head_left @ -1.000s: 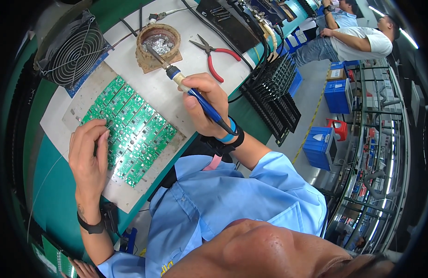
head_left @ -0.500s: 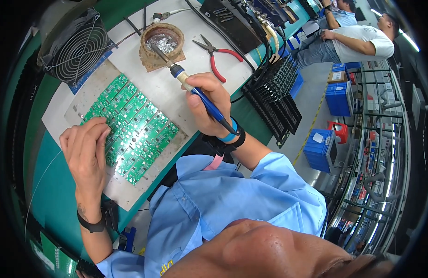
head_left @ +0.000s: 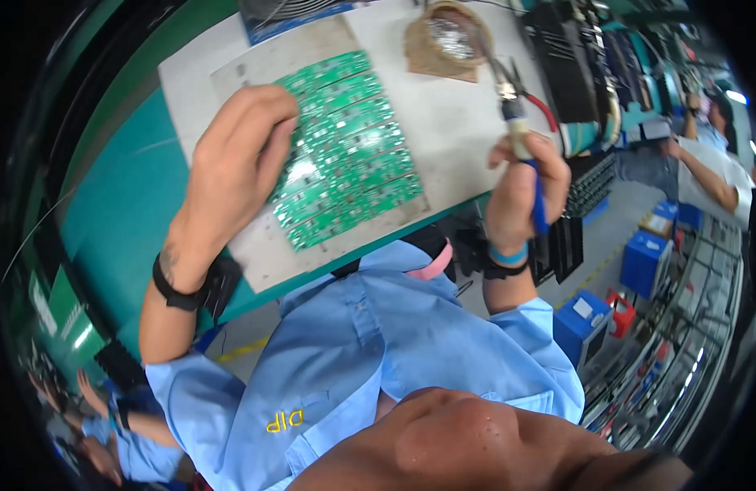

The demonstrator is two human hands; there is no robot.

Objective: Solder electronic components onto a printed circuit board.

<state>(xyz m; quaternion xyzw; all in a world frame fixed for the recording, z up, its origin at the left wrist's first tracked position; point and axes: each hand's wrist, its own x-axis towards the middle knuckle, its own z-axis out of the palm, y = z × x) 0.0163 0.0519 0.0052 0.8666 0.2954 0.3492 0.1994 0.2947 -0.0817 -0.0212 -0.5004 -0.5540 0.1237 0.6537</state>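
Observation:
My right hand (head_left: pixel 529 184) is closed round the handle of a soldering iron (head_left: pixel 517 131). The iron's tip points away from me, at the right side of a round brown pot (head_left: pixel 482 49) with silvery shavings or scrap in it; motion blurs whether they touch. A panel of green circuit boards (head_left: pixel 345 155), dotted with small parts, lies on a pale sheet left of the iron. Over the panel's left edge rests my left hand (head_left: pixel 239 164), fingers curled and pressed together. A thin solder wire (head_left: pixel 38 219) runs up from the left toward that hand; its end is hidden.
Red-handled pliers (head_left: pixel 542 112) lie beside the iron, partly behind it. A fan guard (head_left: pixel 292 10) stands at the far edge. Black racks (head_left: pixel 562 254) are right of the table, with blue bins (head_left: pixel 581 323) beyond. Other people are at far right and lower left.
My view has turned, shifting the table scene rightward. The soldering iron has moved from over the pot's middle to its right side. My left hand stays at the panel's left edge.

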